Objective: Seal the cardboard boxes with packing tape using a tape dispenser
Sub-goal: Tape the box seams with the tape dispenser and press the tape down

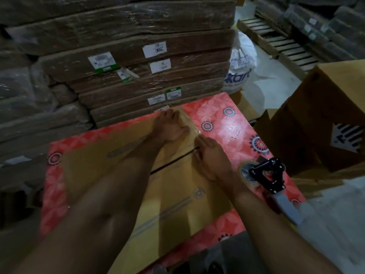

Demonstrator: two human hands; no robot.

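Head view: a brown corrugated cardboard box [92, 167], matt and printed with faint grey lines, is seen lying flat on a table covered in glossy red cloth [227, 119] patterned with dark cog-like rings. The left hand [169, 125] is laid palm-down on the far end of the box, its fingers straight and spread over a shiny strip of clear tape [190, 120]. The right hand [211, 157] is pressed flat nearer the body, fingers extended and closing on nothing. A narrow dark seam [173, 161] between the flaps is shown running slantwise from beneath the left forearm up to the right fingertips.

The tape dispenser [266, 175] is left ungripped on the cloth, just to the outer side of the right wrist and apart from it. Its black metal frame and its roll are turned away from the person, while its pale flat handle is pointed back towards the near table edge.

Beyond the left hand, film-wrapped flat cardboard bundles [138, 56] with white labels are stacked. An upright brown carton [316, 125] is seen beyond the dispenser.
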